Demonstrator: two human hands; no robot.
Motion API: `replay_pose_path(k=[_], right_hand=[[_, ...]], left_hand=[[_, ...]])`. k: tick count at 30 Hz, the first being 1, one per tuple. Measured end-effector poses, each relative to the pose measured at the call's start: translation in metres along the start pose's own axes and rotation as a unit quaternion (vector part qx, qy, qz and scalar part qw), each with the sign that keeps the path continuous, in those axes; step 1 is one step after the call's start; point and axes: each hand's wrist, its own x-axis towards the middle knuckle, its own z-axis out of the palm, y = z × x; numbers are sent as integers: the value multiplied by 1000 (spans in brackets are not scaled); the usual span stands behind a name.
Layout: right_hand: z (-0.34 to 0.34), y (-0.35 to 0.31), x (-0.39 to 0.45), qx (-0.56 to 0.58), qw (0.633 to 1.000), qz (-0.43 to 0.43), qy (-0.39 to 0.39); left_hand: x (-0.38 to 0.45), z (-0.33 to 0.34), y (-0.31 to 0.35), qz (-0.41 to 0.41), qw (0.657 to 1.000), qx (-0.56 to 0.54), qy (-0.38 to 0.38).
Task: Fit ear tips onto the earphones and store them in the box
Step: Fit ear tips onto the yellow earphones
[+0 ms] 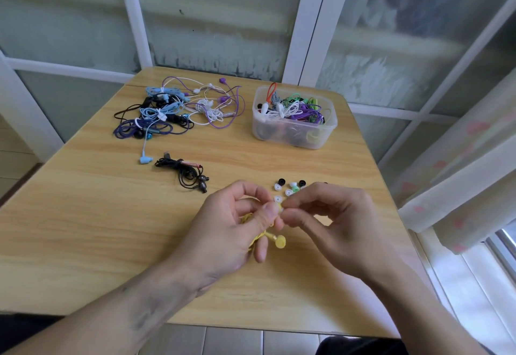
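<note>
My left hand [237, 223] pinches a yellow earphone [280, 241] and its bunched cord above the desk [83, 229]. One flat round bud dangles toward 5 o'clock, its stem running 10 to 4. My right hand [335, 223] has its fingers [296, 201] pinching a small pale ear tip [280, 208] against the other bud. Loose ear tips [290, 187] lie at 12 o'clock, and the clear box [293, 134] stands further off.

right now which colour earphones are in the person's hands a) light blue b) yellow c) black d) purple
b: the left hand grips the yellow earphones while the right hand pinches at one bud; one yellow bud hangs below the fingers.
</note>
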Motion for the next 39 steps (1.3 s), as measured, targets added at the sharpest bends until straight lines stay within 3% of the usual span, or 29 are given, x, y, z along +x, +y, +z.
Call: replay_pose_path(k=[5,11,19,34,39], right_hand=[[13,-4,2,134,987,82,40],[15,-6,5,213,972,94,20],[12,-8,6,243,966,87,8],[10,-8,4,340,919,177,-92],[2,-5,5,288,942,129,-110]], left_hand=[[4,-1,-1,19,1000,3,25],[5,-2,0,32,999,-1,22],[3,-3,1,64,998,16,19],[2,-8,4,1,999,13,-36],[2,-13,1,-63,994,12,-83]])
